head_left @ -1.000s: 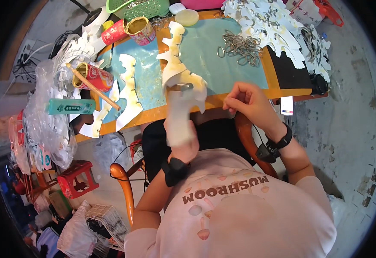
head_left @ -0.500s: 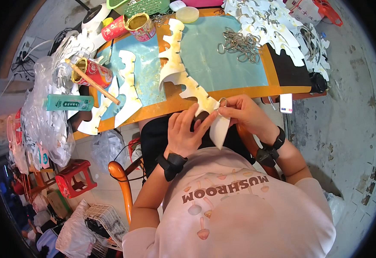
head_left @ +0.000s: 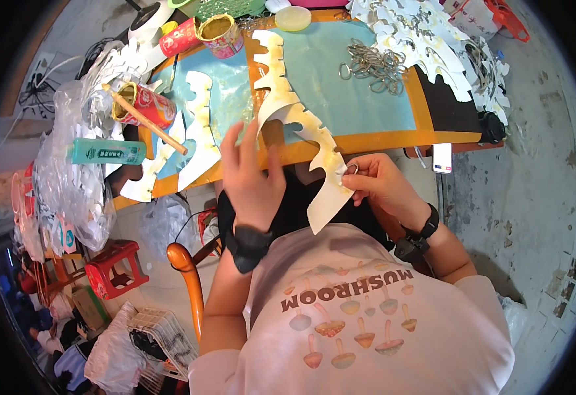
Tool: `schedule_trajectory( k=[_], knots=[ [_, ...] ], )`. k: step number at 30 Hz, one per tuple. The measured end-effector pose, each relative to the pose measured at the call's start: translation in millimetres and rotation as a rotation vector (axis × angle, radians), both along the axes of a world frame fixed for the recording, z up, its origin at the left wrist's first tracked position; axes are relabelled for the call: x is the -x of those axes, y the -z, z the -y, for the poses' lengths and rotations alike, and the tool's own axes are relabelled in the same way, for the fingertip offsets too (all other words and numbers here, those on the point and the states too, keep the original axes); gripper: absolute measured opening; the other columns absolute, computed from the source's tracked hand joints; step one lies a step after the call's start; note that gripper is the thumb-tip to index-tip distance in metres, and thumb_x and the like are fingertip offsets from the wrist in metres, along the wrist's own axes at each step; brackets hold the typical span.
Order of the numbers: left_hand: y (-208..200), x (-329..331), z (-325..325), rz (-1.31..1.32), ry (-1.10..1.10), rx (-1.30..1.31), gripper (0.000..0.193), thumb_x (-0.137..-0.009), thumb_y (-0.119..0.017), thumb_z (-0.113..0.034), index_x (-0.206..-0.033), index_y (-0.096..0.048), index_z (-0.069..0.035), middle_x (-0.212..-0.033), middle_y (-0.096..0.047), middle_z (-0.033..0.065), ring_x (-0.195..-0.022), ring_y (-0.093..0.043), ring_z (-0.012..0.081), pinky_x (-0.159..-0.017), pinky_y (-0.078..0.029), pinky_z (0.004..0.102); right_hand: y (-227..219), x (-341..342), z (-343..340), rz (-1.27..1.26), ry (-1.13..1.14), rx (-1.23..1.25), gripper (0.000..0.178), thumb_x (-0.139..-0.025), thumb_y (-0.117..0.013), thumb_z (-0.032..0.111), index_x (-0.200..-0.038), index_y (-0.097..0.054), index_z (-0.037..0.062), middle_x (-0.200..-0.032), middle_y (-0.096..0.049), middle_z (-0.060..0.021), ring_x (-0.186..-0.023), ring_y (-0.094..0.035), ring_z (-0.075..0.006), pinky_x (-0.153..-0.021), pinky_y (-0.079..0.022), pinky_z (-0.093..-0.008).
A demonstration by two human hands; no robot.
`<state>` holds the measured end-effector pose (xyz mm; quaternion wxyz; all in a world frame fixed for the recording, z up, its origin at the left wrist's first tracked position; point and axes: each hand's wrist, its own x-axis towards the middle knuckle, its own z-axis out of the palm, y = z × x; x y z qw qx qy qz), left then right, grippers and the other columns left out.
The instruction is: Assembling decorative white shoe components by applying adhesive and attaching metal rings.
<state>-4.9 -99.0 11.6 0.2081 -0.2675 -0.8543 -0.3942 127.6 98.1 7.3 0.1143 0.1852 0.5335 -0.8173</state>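
My right hand pinches the edge of a long white notched strip with yellowish glue along it. A metal ring shows at those fingertips. The strip's pointed near end hangs over my lap, and its far part curls up and lies across the table mat. My left hand is off the strip, fingers spread, just left of it above the table's front edge. Two more glue-smeared strips, one in the middle and one farther left, lie on the table.
A heap of metal rings lies on the blue mat. At left stand a red can with a wooden stick across it, and a teal bottle. White pieces pile up at the back right. A phone sits at the right edge.
My left hand has let go of the strip and moved left, its fingers spreading. The strip's near end has unfolded and turned, while my right hand keeps its pinch.
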Motion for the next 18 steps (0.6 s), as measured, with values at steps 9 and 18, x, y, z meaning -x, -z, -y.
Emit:
schedule_trajectory(
  k=[9, 18],
  knots=[
    [2, 57, -1, -0.176, -0.076, 0.27, 0.015, -0.078, -0.063, 0.007, -0.089, -0.068, -0.002, -0.097, -0.067, 0.0102, -0.088, -0.066, 0.033, -0.075, -0.054, 0.0393, 9, -26, -42, 0.035, 0.125, 0.09, 0.007, -0.089, -0.068, 0.009, -0.09, -0.064, 0.0035, -0.088, -0.066, -0.0007, -0.077, -0.064, -0.0074, -0.069, -0.052, -0.0222],
    [-2, 30, 2, -0.089, -0.059, 0.068, 0.026, -0.081, -0.064, 0.003, -0.106, -0.067, -0.001, -0.098, -0.062, 0.0148, -0.085, -0.063, 0.0331, -0.071, -0.052, 0.0384, 14, -56, -54, 0.047, 0.315, 0.081, 0.007, -0.092, -0.065, 0.01, -0.095, -0.065, 0.0046, -0.093, -0.067, -0.0012, -0.082, -0.067, -0.0089, -0.072, -0.056, -0.0242]
  ],
)
